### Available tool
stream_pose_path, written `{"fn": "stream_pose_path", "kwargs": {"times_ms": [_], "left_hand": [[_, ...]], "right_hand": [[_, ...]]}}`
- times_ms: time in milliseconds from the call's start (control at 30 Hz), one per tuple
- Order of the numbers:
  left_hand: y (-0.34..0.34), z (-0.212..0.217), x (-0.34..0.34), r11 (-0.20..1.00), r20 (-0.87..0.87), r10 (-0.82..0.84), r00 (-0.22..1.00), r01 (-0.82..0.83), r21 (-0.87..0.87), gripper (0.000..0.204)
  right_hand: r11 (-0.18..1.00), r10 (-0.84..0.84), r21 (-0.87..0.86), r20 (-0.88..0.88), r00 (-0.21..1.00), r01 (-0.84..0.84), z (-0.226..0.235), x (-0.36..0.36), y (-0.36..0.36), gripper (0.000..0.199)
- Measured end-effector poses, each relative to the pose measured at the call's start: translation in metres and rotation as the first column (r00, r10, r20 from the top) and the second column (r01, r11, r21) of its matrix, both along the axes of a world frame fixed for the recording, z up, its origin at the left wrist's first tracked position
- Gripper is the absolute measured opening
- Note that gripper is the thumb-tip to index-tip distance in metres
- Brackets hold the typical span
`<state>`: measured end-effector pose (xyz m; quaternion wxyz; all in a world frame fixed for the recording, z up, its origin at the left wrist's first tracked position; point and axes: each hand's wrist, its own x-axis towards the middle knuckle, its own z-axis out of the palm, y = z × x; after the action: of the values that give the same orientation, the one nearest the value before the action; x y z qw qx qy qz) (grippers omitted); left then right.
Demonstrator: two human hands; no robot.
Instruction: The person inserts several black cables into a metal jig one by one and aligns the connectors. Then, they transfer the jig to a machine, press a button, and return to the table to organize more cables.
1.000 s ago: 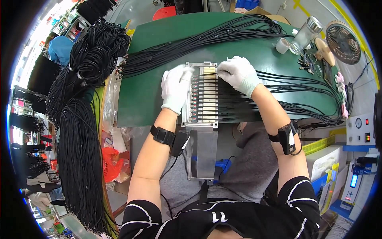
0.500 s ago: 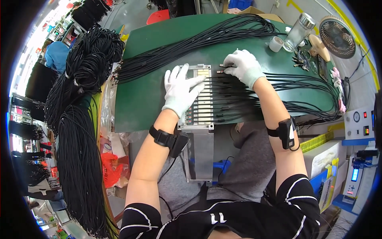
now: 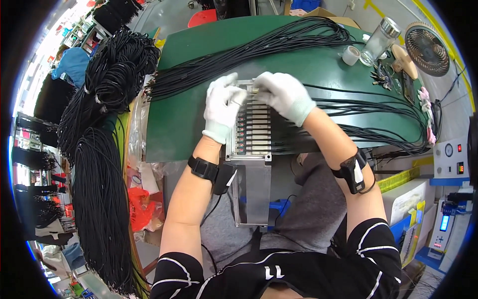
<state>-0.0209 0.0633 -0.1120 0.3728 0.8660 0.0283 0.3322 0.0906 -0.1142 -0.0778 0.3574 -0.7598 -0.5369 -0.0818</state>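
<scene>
The silver rectangular metal fixture with a row of pale slots (image 3: 257,132) lies on the green-topped desk (image 3: 181,132), its near end overhanging the edge. Thin black rubbery cables (image 3: 348,103) extend rightward from it. The white-gloved left hand (image 3: 222,107) is beside the fixture's far left corner, fingers curled; the white-gloved right hand (image 3: 285,95) is over the far slots, fingers bent together. Blur prevents telling whether either is clamped on anything. The cables are judged light and limp, best held at their stiffer ends; the fixture appears rigid and heavier, best taken by its side rails. The right hand and forearm obstruct sight of some slots and cables. A long black cable bundle (image 3: 249,50) crosses the desk's far side; a clear glass bottle with silver lid (image 3: 376,46) stands far right, apart.
</scene>
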Motion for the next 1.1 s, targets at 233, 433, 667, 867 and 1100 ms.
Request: {"fn": "stream_pose_path", "kwargs": {"times_ms": [233,433,667,867,1100], "left_hand": [[0.011,-0.003,-0.003,0.962,-0.067,0.255,0.965,-0.26,-0.084,0.023],[0.014,-0.003,-0.002,0.965,-0.219,0.263,0.939,-0.256,0.063,0.028],[0.018,-0.01,-0.002,0.973,-0.165,0.228,0.96,-0.216,0.084,0.03],[0.015,-0.005,-0.002,0.969,-0.222,0.248,0.943,-0.236,0.079,0.031],[0.004,-0.007,0.004,0.976,-0.145,0.182,0.972,-0.16,0.15,0.028]], "right_hand": [[0.958,-0.193,-0.211,0.022,0.981,0.193,0.009,0.021,-0.026,0.012],[0.93,-0.236,-0.272,0.071,0.969,0.246,0.004,0.022,-0.028,0.013],[0.953,-0.194,-0.219,0.093,0.977,0.21,0.005,0.024,-0.027,0.011],[0.959,-0.189,-0.189,0.126,0.974,0.211,0.003,0.022,-0.026,0.01],[0.94,-0.202,-0.239,0.192,0.96,0.245,0.002,0.015,-0.02,0.012]]}}
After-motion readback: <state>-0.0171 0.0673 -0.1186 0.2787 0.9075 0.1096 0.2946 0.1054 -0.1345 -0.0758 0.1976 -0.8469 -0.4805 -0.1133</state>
